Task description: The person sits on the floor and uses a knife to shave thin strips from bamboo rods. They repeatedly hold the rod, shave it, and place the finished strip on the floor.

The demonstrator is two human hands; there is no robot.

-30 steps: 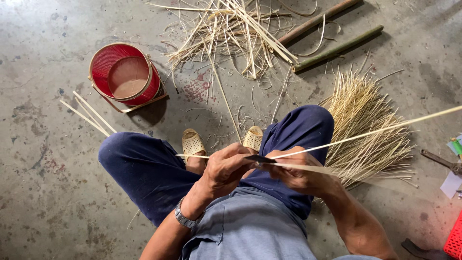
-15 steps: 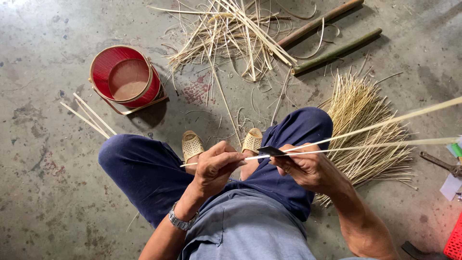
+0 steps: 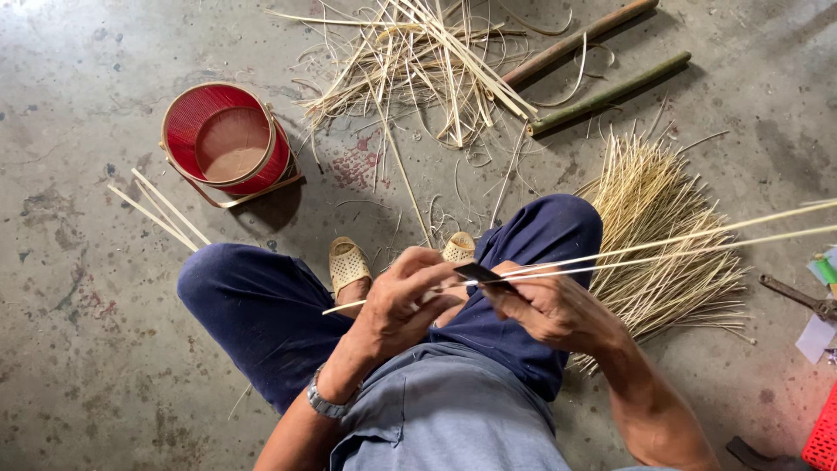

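The left hand [image 3: 403,301] has its grip closed on a thin bamboo strip [image 3: 628,253], fingers curled over it and thumb beneath; the strip's short near end pokes out leftward past the wrist, above the left knee. The right hand [image 3: 545,307] has its grip closed too, clamped on a small dark blade [image 3: 482,274] whose flat lies against the strip just between the two hands — the hands almost touching there. From the blade the strip runs out to the right in two pale lengths, one a little above the other, spreading slightly as they cross the right knee and go on towards the frame's right edge; whether they are one strip split or two separate ones I cannot tell.

Below the hands sit dark blue trousers and two woven sandals [image 3: 349,264] on the concrete floor [image 3: 78,349]; a wristwatch [image 3: 324,403] circles the left wrist. Right of the knee lies a fanned bundle of fine slivers [image 3: 663,218]; beyond it, two bamboo poles [image 3: 602,92] and a loose heap of shavings [image 3: 418,61]. To the left stands a red round basket [image 3: 228,139], with a few cut sticks [image 3: 161,214] just beside it.
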